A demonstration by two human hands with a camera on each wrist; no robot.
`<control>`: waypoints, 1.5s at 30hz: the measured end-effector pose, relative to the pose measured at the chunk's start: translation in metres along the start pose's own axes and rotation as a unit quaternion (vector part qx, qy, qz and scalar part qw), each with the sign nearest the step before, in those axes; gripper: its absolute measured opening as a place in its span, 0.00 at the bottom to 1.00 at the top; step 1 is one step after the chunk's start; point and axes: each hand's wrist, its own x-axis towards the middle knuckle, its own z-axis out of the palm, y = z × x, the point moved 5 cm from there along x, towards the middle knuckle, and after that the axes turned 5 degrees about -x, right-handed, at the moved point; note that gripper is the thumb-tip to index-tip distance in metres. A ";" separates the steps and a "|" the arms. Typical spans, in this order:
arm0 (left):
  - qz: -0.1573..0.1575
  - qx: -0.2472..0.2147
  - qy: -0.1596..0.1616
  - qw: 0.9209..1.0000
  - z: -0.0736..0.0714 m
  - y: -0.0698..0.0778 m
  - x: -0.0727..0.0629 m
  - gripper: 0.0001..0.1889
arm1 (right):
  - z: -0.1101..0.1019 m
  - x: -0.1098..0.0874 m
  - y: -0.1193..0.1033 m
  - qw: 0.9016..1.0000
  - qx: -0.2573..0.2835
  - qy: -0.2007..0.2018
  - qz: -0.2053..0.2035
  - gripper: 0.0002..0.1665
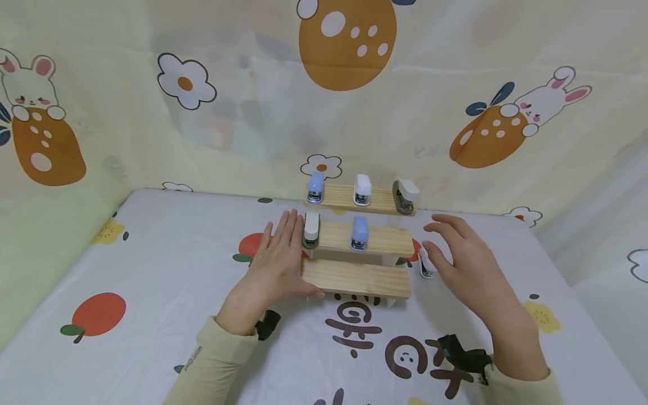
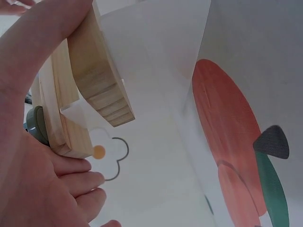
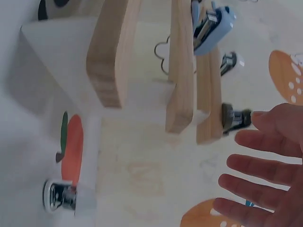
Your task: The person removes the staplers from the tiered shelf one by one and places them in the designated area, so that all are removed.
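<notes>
A three-step wooden stand (image 1: 356,277) holds several small staplers. On its back step are a blue stapler (image 1: 315,187), a white stapler (image 1: 362,189) and a white-and-dark-green stapler (image 1: 405,197). The middle step carries another white-and-green stapler (image 1: 311,230) and a blue one (image 1: 359,233). My left hand (image 1: 277,264) lies along the stand's left end, fingers straight, its thumb at the front step's corner. To the right of the stand, my right hand (image 1: 468,267) hovers with spread, slightly bent fingers and holds nothing. Partly behind its thumb, a white stapler (image 3: 60,196) stands on the table.
The table (image 1: 152,253) wears a white cloth printed with fruit, flowers and dark lettering. Behind the stand rises a pale curtain (image 1: 243,129) with rabbit and flower prints. White side supports (image 3: 61,52) carry the wooden boards.
</notes>
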 end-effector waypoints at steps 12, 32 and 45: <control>0.003 -0.003 0.004 1.000 0.002 0.000 0.000 0.79 | 0.005 0.012 -0.044 0.996 -0.006 0.035 -0.078 0.13; 0.009 -0.005 0.005 1.000 0.004 0.002 -0.001 0.78 | 0.042 0.027 -0.079 0.995 0.005 0.007 -0.102 0.20; 0.007 0.001 0.007 1.000 -0.001 0.001 -0.002 0.78 | 0.058 0.030 -0.082 0.996 -0.003 -0.036 -0.077 0.23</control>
